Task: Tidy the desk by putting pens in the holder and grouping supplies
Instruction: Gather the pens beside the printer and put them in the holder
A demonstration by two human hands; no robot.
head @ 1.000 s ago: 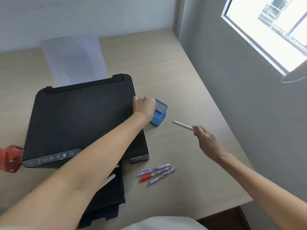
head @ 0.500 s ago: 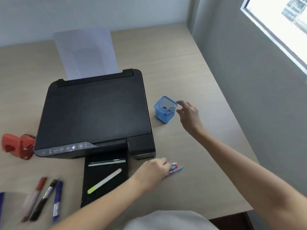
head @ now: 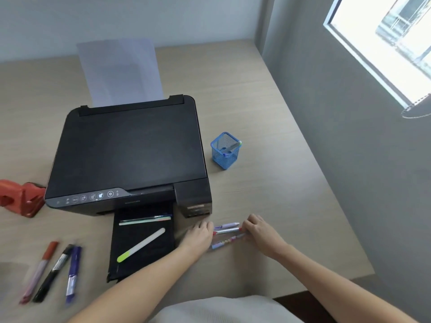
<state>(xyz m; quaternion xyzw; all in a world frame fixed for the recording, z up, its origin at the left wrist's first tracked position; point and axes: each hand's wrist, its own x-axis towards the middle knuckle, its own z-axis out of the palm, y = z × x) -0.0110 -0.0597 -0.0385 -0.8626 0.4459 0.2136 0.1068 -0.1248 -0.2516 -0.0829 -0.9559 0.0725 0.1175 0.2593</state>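
A blue mesh pen holder (head: 225,157) stands right of the printer with a white pen (head: 232,146) leaning inside it. Three pens lie side by side on the desk near the front: a purple one (head: 227,225), a red one (head: 226,231) and a patterned one (head: 227,241). My left hand (head: 198,235) curls over their left ends. At their right ends, my right hand (head: 258,231) pinches with its fingertips. The pens rest on the desk between both hands.
A black printer (head: 130,155) fills the desk's middle, with paper (head: 120,71) in its rear feed. Its output tray (head: 130,264) holds a white-and-green pen (head: 141,244) and thin pens (head: 145,220). Three markers (head: 53,273) lie front left. A red hole punch (head: 21,198) sits at the left edge.
The white pen went from my right hand into the holder. My left hand left the holder and came down to the three pens. My right hand then joined it at their other ends.
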